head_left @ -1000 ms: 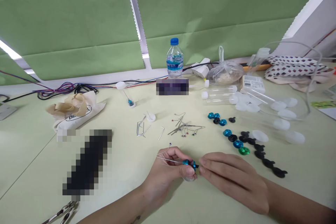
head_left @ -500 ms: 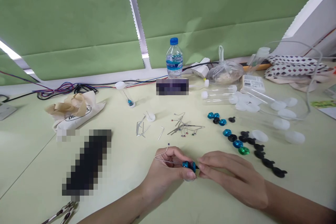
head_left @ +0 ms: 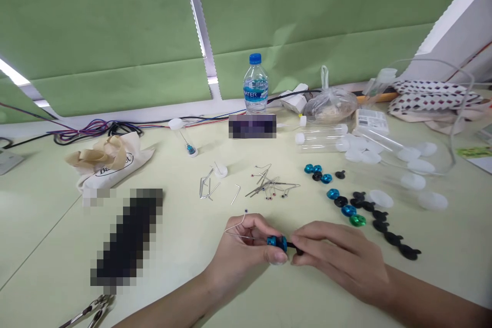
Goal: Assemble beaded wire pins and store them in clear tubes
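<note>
Slippage possible: left hand (head_left: 242,250) pinches blue-ended piece (head_left: 284,244) over the desk (head_left: 184,246), right hand (head_left: 344,256) pinches black stem (head_left: 291,245) at its right, so an off-axis twist could loosen grip or bend the protruding wire (head_left: 238,236)

left fingers (head_left: 260,223) curled in a pinch, right fingers (head_left: 322,236) closed together, forearms (head_left: 172,292) slanting inward

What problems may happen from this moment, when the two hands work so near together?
The thin bent wire sticks up beside the left hand, so it might catch or bend further. The small black piece sits at the fingertips of the right hand and could slip. The green piece lies close to that hand, which may knock it away.
</note>
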The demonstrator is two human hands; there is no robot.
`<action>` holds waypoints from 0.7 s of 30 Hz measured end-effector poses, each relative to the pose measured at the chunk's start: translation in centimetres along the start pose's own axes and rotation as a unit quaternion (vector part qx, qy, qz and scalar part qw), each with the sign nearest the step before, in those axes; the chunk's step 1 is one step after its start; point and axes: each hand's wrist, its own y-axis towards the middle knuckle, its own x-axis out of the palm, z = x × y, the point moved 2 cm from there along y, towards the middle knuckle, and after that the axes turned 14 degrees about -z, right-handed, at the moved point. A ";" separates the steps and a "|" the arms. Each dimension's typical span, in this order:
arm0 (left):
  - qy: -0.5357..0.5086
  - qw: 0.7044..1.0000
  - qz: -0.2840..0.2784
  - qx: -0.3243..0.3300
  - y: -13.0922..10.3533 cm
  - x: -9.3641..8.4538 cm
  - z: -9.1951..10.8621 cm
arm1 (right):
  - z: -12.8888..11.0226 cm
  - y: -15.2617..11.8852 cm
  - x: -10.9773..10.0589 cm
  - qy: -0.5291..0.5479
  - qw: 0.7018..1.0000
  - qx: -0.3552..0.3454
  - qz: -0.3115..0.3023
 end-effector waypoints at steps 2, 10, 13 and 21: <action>0.007 1.000 0.002 0.001 0.0 0.0 0.1 | 0.0 -0.1 0.0 -0.054 0.996 -0.067 0.029; 0.016 1.000 0.004 0.014 0.1 0.2 0.5 | 0.3 0.4 -0.1 -0.044 0.990 -0.132 0.010; 0.020 1.000 0.002 0.020 0.2 0.1 0.4 | 0.4 0.5 0.1 0.011 0.995 -0.094 -0.008; 0.047 0.998 0.016 0.031 0.3 0.1 0.5 | 1.4 0.3 1.5 0.295 0.946 0.117 -0.065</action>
